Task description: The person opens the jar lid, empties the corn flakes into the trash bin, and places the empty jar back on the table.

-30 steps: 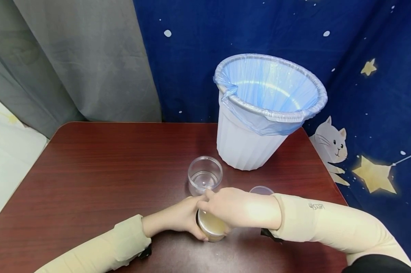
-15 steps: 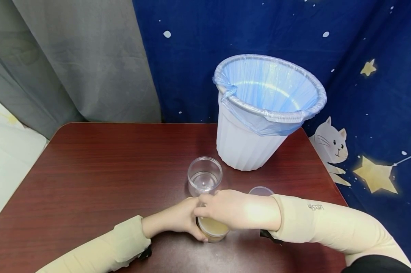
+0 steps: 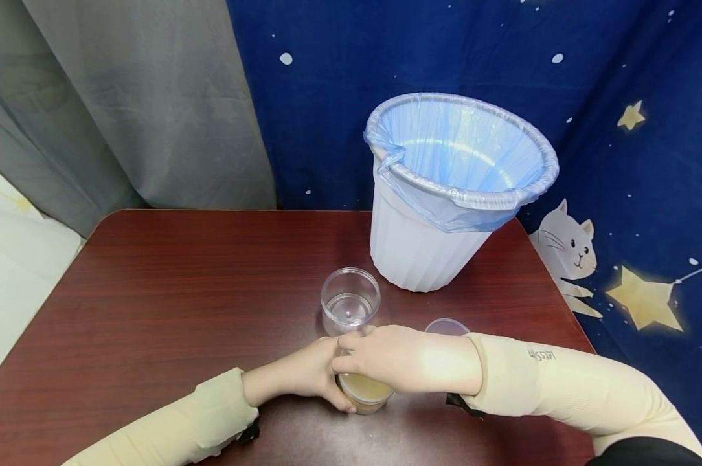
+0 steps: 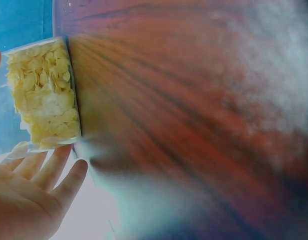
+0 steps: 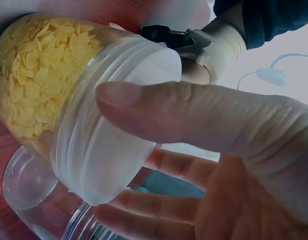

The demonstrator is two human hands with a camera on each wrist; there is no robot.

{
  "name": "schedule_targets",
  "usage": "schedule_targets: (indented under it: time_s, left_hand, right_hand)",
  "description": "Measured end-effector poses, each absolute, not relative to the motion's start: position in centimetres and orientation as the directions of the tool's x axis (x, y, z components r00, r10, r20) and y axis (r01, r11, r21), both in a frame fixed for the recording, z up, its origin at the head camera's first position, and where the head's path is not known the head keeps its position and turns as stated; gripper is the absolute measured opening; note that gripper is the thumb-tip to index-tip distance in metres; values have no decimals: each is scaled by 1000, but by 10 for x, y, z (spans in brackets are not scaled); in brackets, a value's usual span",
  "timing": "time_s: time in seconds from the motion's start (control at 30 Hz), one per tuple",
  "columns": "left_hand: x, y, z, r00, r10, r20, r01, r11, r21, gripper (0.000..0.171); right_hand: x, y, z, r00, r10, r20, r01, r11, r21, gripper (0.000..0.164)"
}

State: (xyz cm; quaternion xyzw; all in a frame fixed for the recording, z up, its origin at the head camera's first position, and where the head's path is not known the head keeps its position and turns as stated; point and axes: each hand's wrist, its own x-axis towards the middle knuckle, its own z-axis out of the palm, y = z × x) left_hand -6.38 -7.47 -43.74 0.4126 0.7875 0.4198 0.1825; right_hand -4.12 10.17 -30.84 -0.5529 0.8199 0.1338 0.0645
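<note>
Flake jar (image 4: 46, 85) stands towards five o'clock on the desk (image 3: 199, 291), within easy reach. The left hand (image 3: 307, 369) holds its side, a steadying grip, it seems, against sliding; the right hand (image 3: 397, 359) clasps the pale lid (image 5: 116, 155) from above, presumably for purchase on the ridged edge. A clear jar (image 3: 350, 304) sits just beyond at twelve o'clock, the bin (image 3: 418, 246) at one, perhaps leaving elbow room.

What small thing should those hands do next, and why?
Perhaps the right hand should try easing off the pale top of the jar: it seems to cover the yellow flakes, and the left hand holds the jar.
</note>
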Motion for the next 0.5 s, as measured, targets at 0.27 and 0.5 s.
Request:
schedule_targets:
  time_s: [0.27,0.5]
  left_hand:
    - [-63,-74,-438,-604,795,63,494,311,812,83]
    - [-62,-74,-438,-611,788,74,504,314,805,78]
  right_hand:
    - [-41,103,-306,-440,-855,-274,-897,435,80,61]
    - [-44,106,-301,-572,-783,-243,-813,580,48,83]
